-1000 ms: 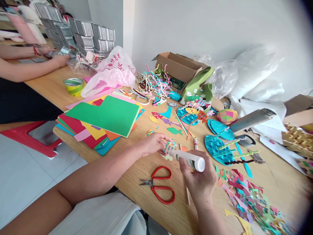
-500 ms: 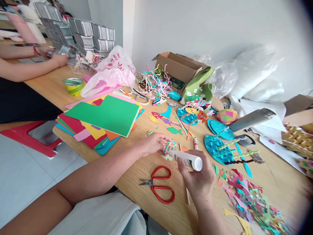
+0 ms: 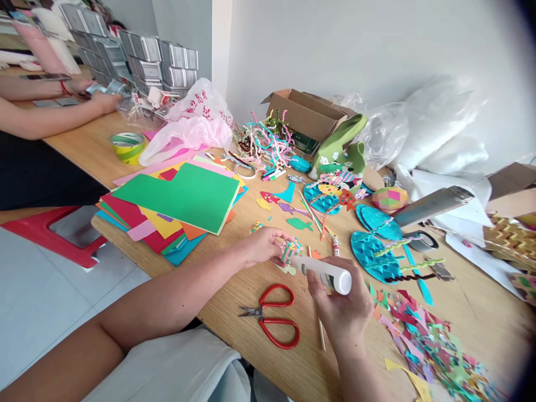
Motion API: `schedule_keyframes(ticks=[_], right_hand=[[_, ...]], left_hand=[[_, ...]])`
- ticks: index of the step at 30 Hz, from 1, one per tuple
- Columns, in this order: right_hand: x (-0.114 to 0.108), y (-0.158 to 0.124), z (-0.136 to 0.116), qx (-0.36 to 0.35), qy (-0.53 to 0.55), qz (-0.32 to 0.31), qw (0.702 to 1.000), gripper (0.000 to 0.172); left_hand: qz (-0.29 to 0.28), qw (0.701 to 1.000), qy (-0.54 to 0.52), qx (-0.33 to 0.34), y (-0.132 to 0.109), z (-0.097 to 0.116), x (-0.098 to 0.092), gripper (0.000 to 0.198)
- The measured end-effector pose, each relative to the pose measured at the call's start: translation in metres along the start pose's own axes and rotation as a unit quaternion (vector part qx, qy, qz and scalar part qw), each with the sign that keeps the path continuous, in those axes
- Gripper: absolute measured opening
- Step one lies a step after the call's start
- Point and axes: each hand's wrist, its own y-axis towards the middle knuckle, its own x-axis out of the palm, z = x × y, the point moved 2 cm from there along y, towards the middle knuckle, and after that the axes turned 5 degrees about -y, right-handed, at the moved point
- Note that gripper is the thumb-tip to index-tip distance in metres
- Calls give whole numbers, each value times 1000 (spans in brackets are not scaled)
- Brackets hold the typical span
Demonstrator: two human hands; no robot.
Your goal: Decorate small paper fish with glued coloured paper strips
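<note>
My left hand (image 3: pixel 268 247) pinches a small striped and spotted paper cutout (image 3: pixel 290 250) just above the table. Closed around a white glue bottle (image 3: pixel 322 272) is my right hand (image 3: pixel 341 304); the bottle lies tilted, its nozzle end at the cutout and its white base toward me. Whether the nozzle touches the paper I cannot tell. Below my hands rest red-handled scissors (image 3: pixel 274 317), blades pointing left. A thin wooden stick (image 3: pixel 321 332) lies partly under my right hand. Beyond them are a green paper fish (image 3: pixel 299 224) and several other paper fish.
Stacked coloured paper (image 3: pixel 184 198) covers the table's left corner. Paper scraps (image 3: pixel 427 335) spread at right, near blue paper discs (image 3: pixel 368 257). Pipe cleaners (image 3: pixel 263 142) and a cardboard box (image 3: pixel 307 114) stand at the back. Another person's hands (image 3: pixel 103 103) work at far left.
My right hand and the glue bottle have shifted slightly right, the base end moving most. My left hand keeps its hold on the cutout. At far left, the other person's hands moved a little.
</note>
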Motion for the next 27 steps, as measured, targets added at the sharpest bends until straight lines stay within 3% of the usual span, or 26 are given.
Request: schedule_keyframes(ticks=[6,13,19,27], right_hand=[[-1,1,-1,6,4,-15,1000,22],[-1,1,0,70,14,8,997,25],[-1,2,0,72,16,32,997,26],[-1,1,1,71,11,18,997,26]], left_hand=[[-8,1000,1,5,2,-3,-1,35],[-26,1000,-2,16,1,-4,-3,34],[-26,1000,9,8,0,-1,1,36],[-31,999,-2,16,1,-2,-2,34]])
